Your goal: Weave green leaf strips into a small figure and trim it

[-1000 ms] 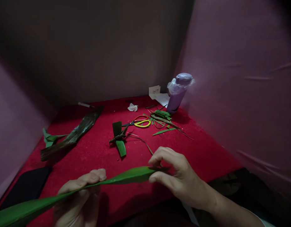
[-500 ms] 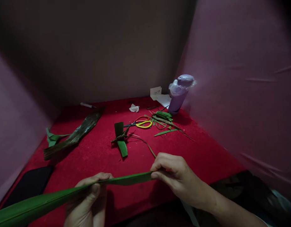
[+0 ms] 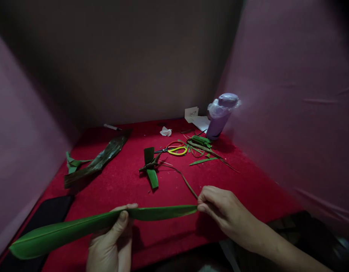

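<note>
A long green leaf stretches across both hands above the front of the table. My left hand grips it near its middle, thumb on top and fingers beneath. At the narrow right end, my right hand pinches the leaf between thumb and fingertips. Beyond them on the table lies a small folded leaf figure with a thin brown stem running toward my right hand. Whether the stem touches that hand I cannot tell. Scissors with one red and one yellow handle lie behind the figure.
A red cloth covers the table. Leaf scraps lie near a purple tumbler and a white card. Leftward are a dark dried leaf, another folded leaf, a black flat object and a white pen-like object. Crumpled tissue sits behind.
Both hands and the leaf have shifted right in view, and the leaf's wide left end now shows fully. The view itself has turned slightly left. Both hands keep their hold.
</note>
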### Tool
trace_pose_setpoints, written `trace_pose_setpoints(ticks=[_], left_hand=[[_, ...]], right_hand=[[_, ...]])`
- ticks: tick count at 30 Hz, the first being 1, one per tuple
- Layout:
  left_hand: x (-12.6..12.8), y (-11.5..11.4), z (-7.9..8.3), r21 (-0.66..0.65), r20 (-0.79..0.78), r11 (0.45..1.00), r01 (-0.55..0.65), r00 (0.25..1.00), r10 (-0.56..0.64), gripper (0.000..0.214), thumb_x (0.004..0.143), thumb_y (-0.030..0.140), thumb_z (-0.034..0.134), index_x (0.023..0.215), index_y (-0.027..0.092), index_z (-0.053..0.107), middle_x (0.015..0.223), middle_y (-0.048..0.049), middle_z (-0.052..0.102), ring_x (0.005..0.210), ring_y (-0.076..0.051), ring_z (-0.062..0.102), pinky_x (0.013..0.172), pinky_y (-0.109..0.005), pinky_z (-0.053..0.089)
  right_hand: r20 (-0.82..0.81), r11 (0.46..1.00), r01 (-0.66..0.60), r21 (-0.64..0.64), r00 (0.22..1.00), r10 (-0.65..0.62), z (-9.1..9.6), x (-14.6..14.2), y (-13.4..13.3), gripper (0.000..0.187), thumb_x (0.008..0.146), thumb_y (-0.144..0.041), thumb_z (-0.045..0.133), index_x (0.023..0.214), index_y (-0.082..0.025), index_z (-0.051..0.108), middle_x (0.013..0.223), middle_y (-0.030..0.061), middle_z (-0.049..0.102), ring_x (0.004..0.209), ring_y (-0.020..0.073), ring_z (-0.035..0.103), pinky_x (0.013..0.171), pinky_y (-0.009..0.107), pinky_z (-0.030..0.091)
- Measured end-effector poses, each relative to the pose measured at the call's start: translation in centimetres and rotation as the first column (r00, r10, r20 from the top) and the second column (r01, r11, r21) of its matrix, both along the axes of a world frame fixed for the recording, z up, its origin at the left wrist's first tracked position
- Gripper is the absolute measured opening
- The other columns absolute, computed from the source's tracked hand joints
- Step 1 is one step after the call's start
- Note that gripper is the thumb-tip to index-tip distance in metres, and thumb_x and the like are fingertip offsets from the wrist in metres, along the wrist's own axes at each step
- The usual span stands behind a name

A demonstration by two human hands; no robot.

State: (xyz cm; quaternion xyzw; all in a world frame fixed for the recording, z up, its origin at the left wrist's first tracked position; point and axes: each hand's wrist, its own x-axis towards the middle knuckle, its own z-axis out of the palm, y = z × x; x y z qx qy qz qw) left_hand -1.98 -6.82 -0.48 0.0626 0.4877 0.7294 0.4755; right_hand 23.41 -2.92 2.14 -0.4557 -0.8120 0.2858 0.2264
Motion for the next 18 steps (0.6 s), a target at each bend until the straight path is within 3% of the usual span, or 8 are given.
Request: trace_pose_setpoints(ticks=[4, 8, 10, 13, 18], left_hand=[[0.0, 0.4, -0.1, -0.008, 0.038, 1.000, 0.005, 0.999, -0.005, 0.029, 0.042, 0.019, 0.090, 0.065, 0.016, 0.073, 0.065, -0.0021, 0.074, 0.065, -0.015, 0.069, 0.067, -0.023, 0.059], [1.0, 1.2, 0.4, -0.006, 0.037, 1.000, 0.010, 0.999, -0.010, 0.029, 0.042, 0.016, 0.090, 0.065, 0.013, 0.072, 0.064, -0.0021, 0.073, 0.062, -0.014, 0.068, 0.064, -0.021, 0.058], [1.9, 1.5, 0.8, -0.002, 0.042, 0.997, 0.075, 0.996, -0.075, 0.028, 0.045, 0.014, 0.088, 0.067, 0.012, 0.072, 0.067, -0.0028, 0.073, 0.062, -0.012, 0.067, 0.064, -0.021, 0.057], [3.4, 1.7, 1.1, 0.038, 0.044, 0.988, 0.152, 0.987, -0.154, 0.023, 0.051, 0.012, 0.085, 0.069, 0.012, 0.071, 0.069, -0.0029, 0.073, 0.064, -0.012, 0.066, 0.067, -0.021, 0.056], [4.3, 1.2, 0.7, 0.076, 0.040, 0.970, 0.230, 0.971, -0.234, 0.020, 0.058, 0.015, 0.082, 0.074, 0.013, 0.071, 0.072, -0.0029, 0.072, 0.068, -0.015, 0.066, 0.068, -0.025, 0.055]], right_hand=[[-0.012, 0.998, -0.054, -0.016, 0.998, 0.054, 0.2, 0.5, 0.5, 0.022, 0.095, -0.026, 0.047, 0.075, -0.019, 0.052, 0.073, 0.0014, 0.055, 0.065, 0.0139, 0.049, 0.063, 0.026, 0.040], [-0.002, 0.980, -0.198, 0.005, 0.980, 0.198, 2.2, 0.3, 2.0, 0.023, 0.097, -0.029, 0.044, 0.082, -0.019, 0.059, 0.082, 0.0033, 0.059, 0.075, 0.0145, 0.053, 0.070, 0.026, 0.042], [0.006, 0.976, -0.206, 0.075, 0.979, 0.206, 3.5, -0.9, 2.7, 0.023, 0.097, -0.028, 0.043, 0.092, -0.018, 0.063, 0.089, 0.0056, 0.062, 0.083, 0.0162, 0.054, 0.077, 0.029, 0.042], [-0.042, 0.984, -0.175, 0.041, 0.983, 0.177, 4.5, -3.9, 3.1, 0.024, 0.094, -0.028, 0.049, 0.081, -0.017, 0.066, 0.077, 0.0022, 0.063, 0.070, 0.0126, 0.054, 0.066, 0.024, 0.041], [-0.106, 0.990, -0.132, -0.057, 0.986, 0.125, 3.3, -7.1, 2.4, 0.012, 0.085, -0.022, 0.061, 0.077, -0.016, 0.067, 0.068, -0.0002, 0.064, 0.062, 0.0103, 0.053, 0.057, 0.021, 0.037]])
